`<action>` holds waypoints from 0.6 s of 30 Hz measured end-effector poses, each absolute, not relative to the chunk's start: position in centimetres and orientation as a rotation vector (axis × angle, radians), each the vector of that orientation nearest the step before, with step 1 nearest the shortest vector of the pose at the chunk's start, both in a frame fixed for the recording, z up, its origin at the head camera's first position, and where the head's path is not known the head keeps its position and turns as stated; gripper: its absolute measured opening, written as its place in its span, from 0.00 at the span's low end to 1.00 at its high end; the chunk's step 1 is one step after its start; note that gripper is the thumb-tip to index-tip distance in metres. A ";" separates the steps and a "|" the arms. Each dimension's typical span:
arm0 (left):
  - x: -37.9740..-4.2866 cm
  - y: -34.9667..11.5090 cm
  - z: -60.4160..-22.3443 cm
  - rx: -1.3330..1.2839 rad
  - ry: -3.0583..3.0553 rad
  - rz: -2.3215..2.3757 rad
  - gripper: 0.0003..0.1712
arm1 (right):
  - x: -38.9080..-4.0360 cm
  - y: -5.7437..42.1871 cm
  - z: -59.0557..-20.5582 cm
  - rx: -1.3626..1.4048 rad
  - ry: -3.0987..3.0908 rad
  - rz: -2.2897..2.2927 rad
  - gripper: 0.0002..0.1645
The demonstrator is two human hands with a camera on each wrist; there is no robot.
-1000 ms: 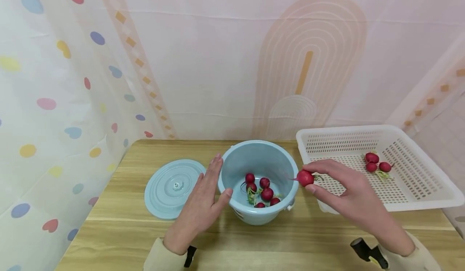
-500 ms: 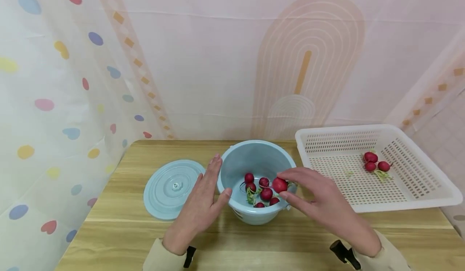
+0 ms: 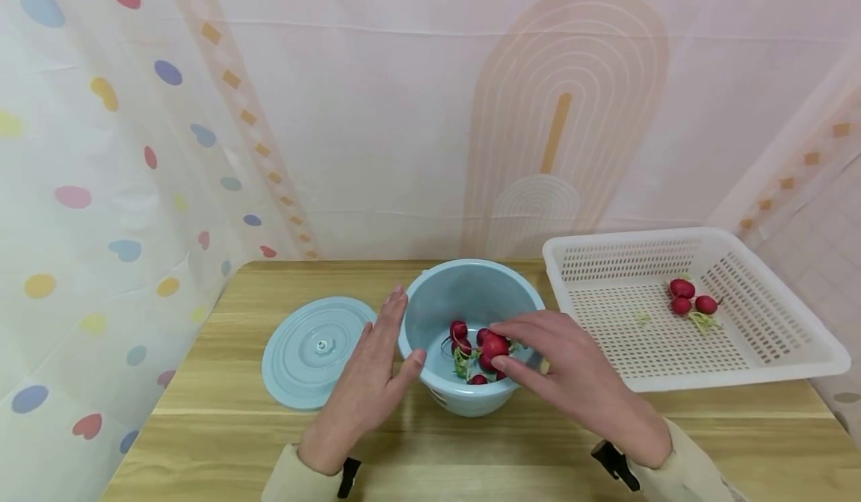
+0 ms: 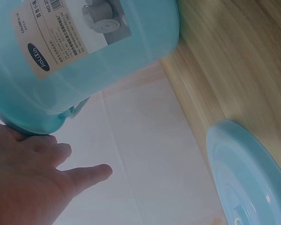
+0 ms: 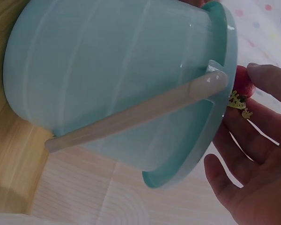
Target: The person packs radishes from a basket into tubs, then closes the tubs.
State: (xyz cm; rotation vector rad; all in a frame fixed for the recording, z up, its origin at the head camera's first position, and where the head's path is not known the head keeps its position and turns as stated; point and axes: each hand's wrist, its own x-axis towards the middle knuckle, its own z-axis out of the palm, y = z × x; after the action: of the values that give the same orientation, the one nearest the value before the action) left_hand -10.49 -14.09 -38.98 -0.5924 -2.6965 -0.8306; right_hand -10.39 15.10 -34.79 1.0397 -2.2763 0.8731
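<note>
A light blue bucket (image 3: 464,401) stands at the middle of the wooden table, several red radishes (image 3: 458,330) with green stems lying in it. Over its opening my right hand (image 3: 572,360) pinches one radish (image 3: 495,345) between thumb and fingers; the right wrist view shows that radish (image 5: 244,83) just above the rim, partly hidden by it. My left hand (image 3: 370,382) rests against the bucket's left rim with fingers straight. In the left wrist view the left hand (image 4: 33,173) touches the rim from outside.
A round blue lid (image 3: 316,356) lies flat on the table (image 3: 222,427) to the left. On the right stands a white perforated basket (image 3: 740,375) with 3 radishes (image 3: 681,289) in it. The bucket's handle (image 5: 136,115) hangs down its side. A patterned curtain (image 3: 377,113) closes the back.
My right hand has carried the radish left, from beside the bucket's right rim to over the radishes in the bucket. The left hand stays at the rim.
</note>
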 end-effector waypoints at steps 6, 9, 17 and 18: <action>-10.4 -14.1 -39.0 -0.592 -2.692 -0.834 0.44 | -10.7 14.8 -35.3 1.054 -2.278 0.840 0.20; -10.4 -14.1 -39.0 -0.587 -2.695 -0.836 0.44 | -10.9 14.7 -35.4 1.055 -2.284 0.823 0.21; -10.5 -14.1 -39.0 -0.584 -2.699 -0.836 0.44 | -10.9 14.5 -35.5 1.043 -2.317 0.814 0.22; -10.5 -14.1 -39.1 -0.585 -2.697 -0.834 0.44 | -10.9 14.5 -35.6 1.041 -2.323 0.815 0.22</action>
State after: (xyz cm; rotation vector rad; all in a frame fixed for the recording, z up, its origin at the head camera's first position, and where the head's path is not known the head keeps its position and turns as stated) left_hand -10.50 -14.09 -39.06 -0.5851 -2.6969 -0.8335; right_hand -10.93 14.52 -35.55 1.0410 -2.3225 0.8148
